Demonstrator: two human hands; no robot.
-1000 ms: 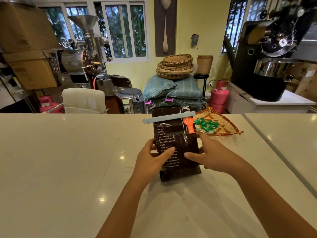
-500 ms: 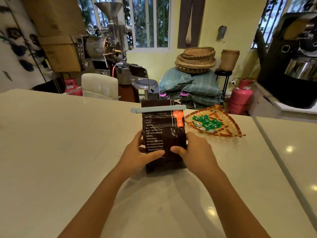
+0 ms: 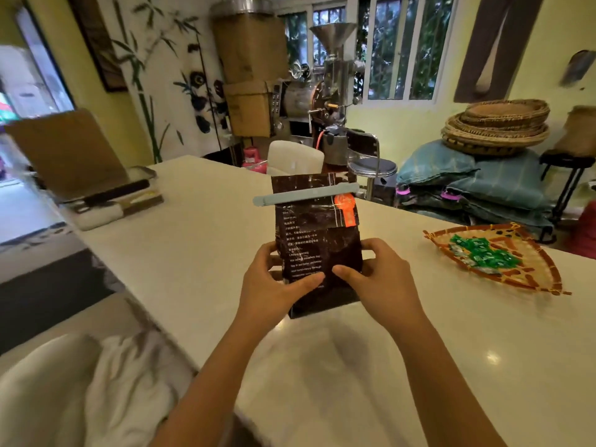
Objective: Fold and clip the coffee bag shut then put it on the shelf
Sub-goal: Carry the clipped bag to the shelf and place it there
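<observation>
Head view, single entry. Coffee bag (image 3: pixel 317 240): dark brown, glossy, white print on the near face, orange label at upper right. Stands upright over the white countertop (image 3: pixel 419 366), long axis vertical, folded top pointing up and slightly away from the camera, printed face toward the wearer; whether its base touches the surface cannot be told. Clip (image 3: pixel 306 195): pale blue bar, clamped across the bag just below the top edge, long axis horizontal with the right end a little higher, both ends overhanging the bag's sides.

Left hand (image 3: pixel 274 282): wrapped on the bag's lower left side, thumb across the printed face, fingers behind. Right hand (image 3: pixel 377 279): wrapped on the lower right side, thumb on the front face nearly meeting the left thumb, fingers curled round the edge.

Woven tray (image 3: pixel 522 279): fan-shaped, on the countertop well to the right of the bag, holding green wrapped sweets (image 3: pixel 480 254). White cloth (image 3: pixel 106 391): crumpled, lower left, blurred. Coffee roaster (image 3: pixel 329 91): beyond the counter by the windows.
</observation>
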